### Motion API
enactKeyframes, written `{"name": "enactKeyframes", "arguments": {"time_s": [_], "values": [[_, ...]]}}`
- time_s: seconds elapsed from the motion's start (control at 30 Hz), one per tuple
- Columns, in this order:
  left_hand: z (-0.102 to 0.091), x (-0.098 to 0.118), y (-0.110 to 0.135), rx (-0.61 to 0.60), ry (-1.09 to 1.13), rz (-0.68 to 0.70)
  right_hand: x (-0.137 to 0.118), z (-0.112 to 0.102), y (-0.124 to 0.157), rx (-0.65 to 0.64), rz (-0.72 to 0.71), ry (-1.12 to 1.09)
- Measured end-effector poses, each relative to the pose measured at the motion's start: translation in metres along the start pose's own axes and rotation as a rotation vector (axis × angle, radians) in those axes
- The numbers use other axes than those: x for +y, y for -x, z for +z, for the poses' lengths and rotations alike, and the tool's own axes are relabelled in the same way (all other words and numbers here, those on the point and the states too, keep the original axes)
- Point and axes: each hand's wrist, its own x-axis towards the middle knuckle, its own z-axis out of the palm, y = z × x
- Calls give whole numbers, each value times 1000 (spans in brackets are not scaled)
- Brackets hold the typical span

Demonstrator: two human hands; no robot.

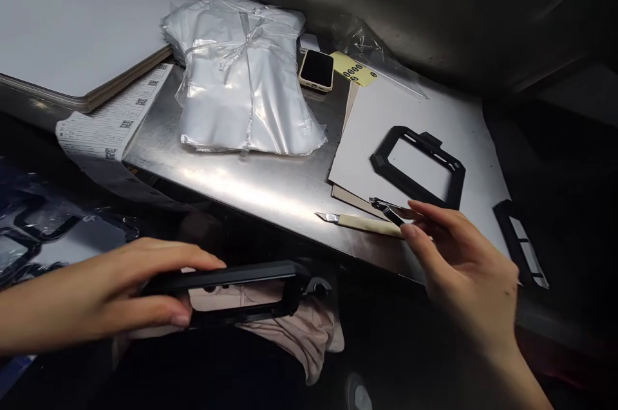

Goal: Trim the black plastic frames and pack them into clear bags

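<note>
My left hand [130,291] grips one end of a black plastic frame [251,275], thumb below and fingers above. The frame is tilted over my lap, with pink cloth showing through its opening. In my right hand [463,262], pinched between thumb and fingers, are small metal nail clippers [389,209], jaws pointing left. Just under them a craft knife [369,224] with a pale handle lies on the metal table. A second black frame [418,168] rests flat on white board [463,120] beyond my right hand.
A tied stack of clear plastic bags [241,88] lies mid-table, beside a phone [316,69] and a yellow sticker sheet [355,69]. White boards [87,24] and a label strip [120,120] are at left. Another black part [521,242] sits at the right edge. Bagged frames [53,223] are lower left.
</note>
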Motion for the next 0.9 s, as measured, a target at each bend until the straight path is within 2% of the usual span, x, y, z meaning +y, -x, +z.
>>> {"name": "enactKeyframes", "arguments": {"time_s": [0.07, 0.1, 0.2, 0.3, 0.37, 0.43, 0.57, 0.63, 0.67, 0.8, 0.87, 0.9], "values": [[-15, 15, -7, 21, -286, 2, 16, 7, -11, -20, -77, 86], [-20, 21, -13, -11, -331, -51, 21, 10, -15, -24, -111, 122], [-24, 26, -35, -200, -202, -103, 27, 16, -14, 15, -195, 220], [-12, 17, -59, -408, -100, -72, 24, 19, -4, -38, -307, 270], [1, 9, -72, -478, -66, -82, 23, 20, 1, -134, -371, 265], [14, 3, -82, -520, -41, -91, 22, 21, 3, -163, -384, 266], [33, 0, -88, -556, 6, -89, 3, 15, 17, -58, -287, 274], [37, 2, -88, -543, 21, -85, -18, 13, 35, -78, -222, 181], [39, 3, -88, -537, 27, -88, -29, 13, 46, -135, -190, 94], [43, 6, -89, -527, 53, -133, -56, 28, 90, -554, -16, -246], [41, 4, -88, -537, 83, -152, -56, 38, 106, -640, 84, -274], [39, 2, -86, -548, 101, -157, -54, 41, 111, -635, 117, -286]]}}
